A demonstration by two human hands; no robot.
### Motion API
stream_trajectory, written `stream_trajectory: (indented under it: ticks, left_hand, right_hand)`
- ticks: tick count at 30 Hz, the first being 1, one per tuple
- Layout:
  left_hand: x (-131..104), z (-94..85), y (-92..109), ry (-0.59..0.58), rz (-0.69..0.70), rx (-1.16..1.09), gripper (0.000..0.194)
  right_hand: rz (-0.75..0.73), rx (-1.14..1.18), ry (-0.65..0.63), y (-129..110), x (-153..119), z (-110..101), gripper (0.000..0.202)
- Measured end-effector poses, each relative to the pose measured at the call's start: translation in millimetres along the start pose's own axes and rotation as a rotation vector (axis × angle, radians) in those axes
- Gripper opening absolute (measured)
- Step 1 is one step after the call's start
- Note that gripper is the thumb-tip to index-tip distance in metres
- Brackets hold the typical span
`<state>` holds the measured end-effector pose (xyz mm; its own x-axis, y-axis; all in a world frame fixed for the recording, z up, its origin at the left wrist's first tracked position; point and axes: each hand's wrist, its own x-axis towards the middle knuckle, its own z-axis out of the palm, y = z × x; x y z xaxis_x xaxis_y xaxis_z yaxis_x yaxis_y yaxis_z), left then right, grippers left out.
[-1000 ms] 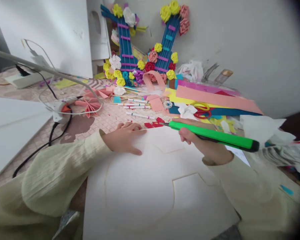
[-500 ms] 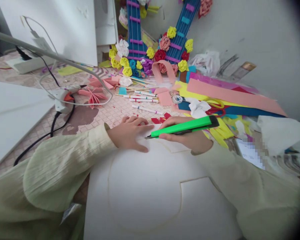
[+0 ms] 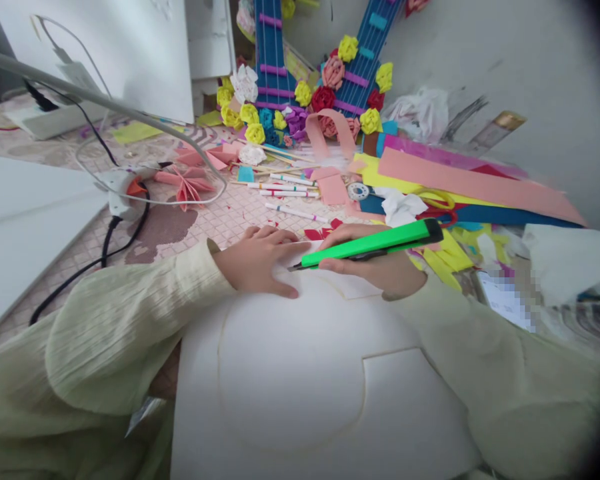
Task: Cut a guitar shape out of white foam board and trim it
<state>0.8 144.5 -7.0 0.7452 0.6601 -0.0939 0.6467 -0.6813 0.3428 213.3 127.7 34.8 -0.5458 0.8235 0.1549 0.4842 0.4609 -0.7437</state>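
A white board (image 3: 290, 373) lies in front of me, with a rounded, stepped outline marked or cut into its surface. My left hand (image 3: 260, 260) rests spread on the board's far edge, thumb pointing right. In my right hand (image 3: 365, 263) is a green utility knife (image 3: 370, 243), its blade end pointing left and its dark butt end up to the right. The blade tip is at the board's far part, just right of my left thumb and forefinger. Some of my right fingers are hidden behind the knife.
Beyond the board lie several markers (image 3: 293, 190), pink folded paper (image 3: 190, 187), coloured paper strips (image 3: 480, 180) and scissors (image 3: 437, 207). Two blue flower-trimmed guitar-like crafts (image 3: 275, 73) lean at the back. A power strip (image 3: 123, 190) with cables sits left; a phone (image 3: 505, 300) lies right.
Both hands keep nearly the same place on the board, and the knife tip has shifted very slightly. The whole view has moved a little.
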Motion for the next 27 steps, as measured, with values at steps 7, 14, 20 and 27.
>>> stream_trajectory:
  ticks: [7, 14, 20, 27]
  left_hand:
    - [-1, -0.5, -1, 0.016, 0.024, 0.004, 0.077]
    - [-1, 1.1, 0, 0.029, 0.026, 0.001, 0.073]
    - [-2, 1.7, 7, 0.041, -0.002, -0.045, 0.071]
    - [2, 5.5, 8, 0.071, -0.08, -0.056, 0.066]
  right_hand:
    - [-0.057, -0.059, -0.017, 1, 0, 1, 0.014]
    - [-0.099, -0.079, -0.115, -4, 3, -2, 0.015]
    - [-0.025, -0.024, -0.074, -1, 5, 1, 0.016]
    - [-0.042, -0.031, -0.099, 1, 3, -2, 0.019]
